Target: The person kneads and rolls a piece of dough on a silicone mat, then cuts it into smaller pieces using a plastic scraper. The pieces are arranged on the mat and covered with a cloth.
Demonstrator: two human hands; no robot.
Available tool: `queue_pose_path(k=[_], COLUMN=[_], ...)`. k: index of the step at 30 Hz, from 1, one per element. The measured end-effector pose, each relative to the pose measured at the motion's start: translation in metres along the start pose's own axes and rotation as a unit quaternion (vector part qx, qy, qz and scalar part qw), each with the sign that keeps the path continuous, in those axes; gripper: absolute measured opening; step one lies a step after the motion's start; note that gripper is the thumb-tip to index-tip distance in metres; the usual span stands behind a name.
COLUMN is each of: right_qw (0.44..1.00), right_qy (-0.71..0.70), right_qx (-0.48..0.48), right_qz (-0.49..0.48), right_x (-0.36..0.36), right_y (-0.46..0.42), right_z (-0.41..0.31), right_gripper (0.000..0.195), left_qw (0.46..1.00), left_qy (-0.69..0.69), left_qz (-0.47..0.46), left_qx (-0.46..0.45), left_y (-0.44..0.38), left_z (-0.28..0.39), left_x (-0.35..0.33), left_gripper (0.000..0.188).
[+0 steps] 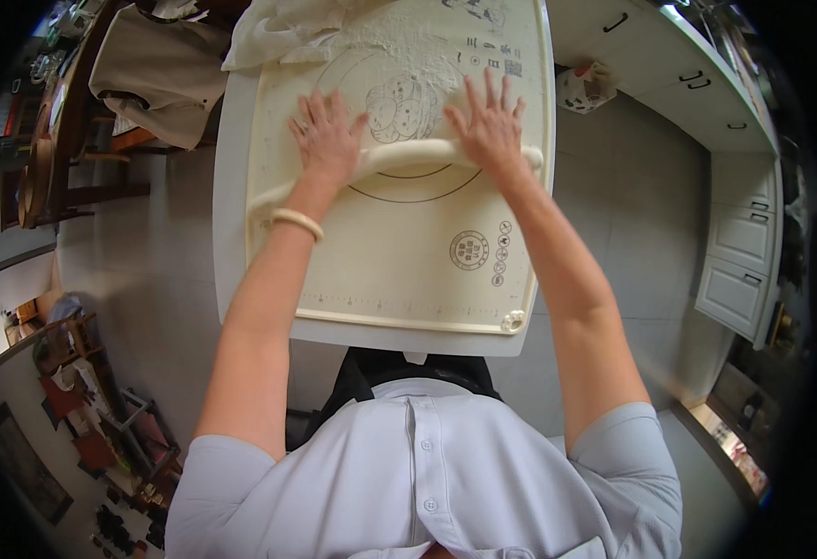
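A long pale rope of dough [408, 152] lies crosswise on a cream baking mat [380, 258], bowed a little in the middle. My left hand [328, 136] is spread flat over its left part, palm down, and hides a stretch of it. Over the right part lies my right hand [487, 126], also palm down with fingers apart. The rope's right end shows just past my right wrist; its left end reaches the mat's left edge beyond my left wrist. Loose flour [408, 42] is dusted over the mat beyond my fingertips. A cream bangle [297, 222] circles my left wrist.
The mat has a raised rim and covers most of a white table [230, 209]. A crumpled white cloth [279, 38] lies at its far left corner. On the left, a beige garment [160, 77] drapes a wooden chair. White cabinets [740, 244] and a printed bag [585, 87] stand right.
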State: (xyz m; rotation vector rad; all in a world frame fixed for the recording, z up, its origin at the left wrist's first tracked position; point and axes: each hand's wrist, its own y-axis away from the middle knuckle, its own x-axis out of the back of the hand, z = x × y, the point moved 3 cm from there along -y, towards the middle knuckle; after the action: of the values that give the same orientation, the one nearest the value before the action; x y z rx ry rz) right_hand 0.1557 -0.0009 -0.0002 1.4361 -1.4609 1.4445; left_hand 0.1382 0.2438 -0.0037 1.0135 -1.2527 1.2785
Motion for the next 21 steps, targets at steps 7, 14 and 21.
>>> queue_pose_path(k=[7,14,21], right_qw=[0.985,0.961,0.998], right_qy=[-0.063,-0.208,-0.056], right_qx=[0.033,0.077,-0.010], right_qz=[-0.157,-0.166,-0.019], right_x=[0.056,0.033,-0.013], right_y=[0.162,0.161,0.012], right_z=[-0.010,-0.155,-0.095], right_gripper=[0.062,0.064,0.066], left_qw=[0.971,0.981,0.999], left_qy=[0.112,0.084,-0.018], left_qz=[-0.118,-0.090,-0.034], left_qx=[-0.173,-0.151,0.018], left_y=[0.169,0.189,0.023], left_z=[0.015,-0.012,-0.069], left_x=[0.037,0.031,0.021], left_gripper=[0.088,0.075,0.068])
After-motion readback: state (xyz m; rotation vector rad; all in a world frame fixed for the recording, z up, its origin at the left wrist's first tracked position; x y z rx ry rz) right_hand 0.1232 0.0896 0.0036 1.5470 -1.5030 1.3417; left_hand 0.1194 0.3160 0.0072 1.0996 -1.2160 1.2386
